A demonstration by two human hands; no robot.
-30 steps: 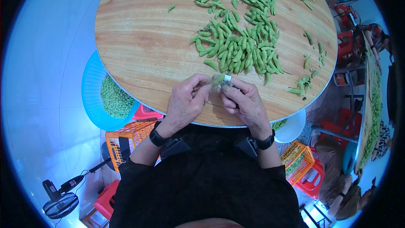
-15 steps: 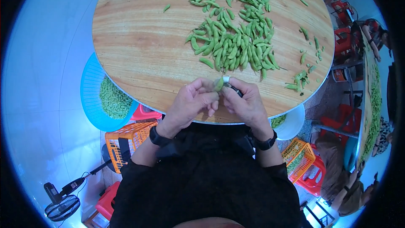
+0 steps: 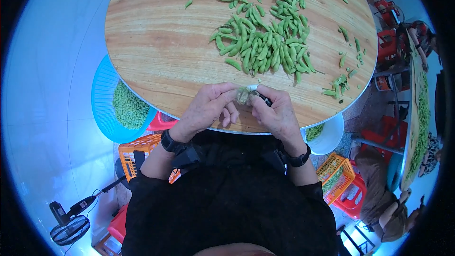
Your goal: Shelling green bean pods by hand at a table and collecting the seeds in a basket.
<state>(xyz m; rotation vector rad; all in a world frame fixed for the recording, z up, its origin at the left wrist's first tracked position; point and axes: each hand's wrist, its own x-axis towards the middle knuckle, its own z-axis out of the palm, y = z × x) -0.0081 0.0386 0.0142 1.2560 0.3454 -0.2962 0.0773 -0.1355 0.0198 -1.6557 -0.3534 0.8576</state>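
Observation:
Both my hands meet over the near edge of the round wooden table (image 3: 156, 52). Between my fingertips is a green soybean pod (image 3: 243, 96), pale and blurred, apparently split. My left hand (image 3: 208, 106) pinches it from the left, its lower fingers curled. My right hand (image 3: 277, 114) is closed around a small black-handled tool (image 3: 262, 98), its working end hidden by the fingers. Something white (image 3: 252, 87), perhaps a finger wrap, shows at the right fingertips. Just beyond my hands lies a heap of unshelled soybean pods (image 3: 265, 50).
Below the table's left edge a blue basin (image 3: 102, 109) holds shelled beans (image 3: 129, 109). A white bowl (image 3: 334, 135) and orange baskets (image 3: 137, 154) stand below too. Pod scraps (image 3: 339, 85) lie at the table's right. People sit around another table (image 3: 417, 128) at far right.
The pod between my hands was whole and green; now it looks pale and spread. My left hand has shifted slightly left, and the view has moved a little.

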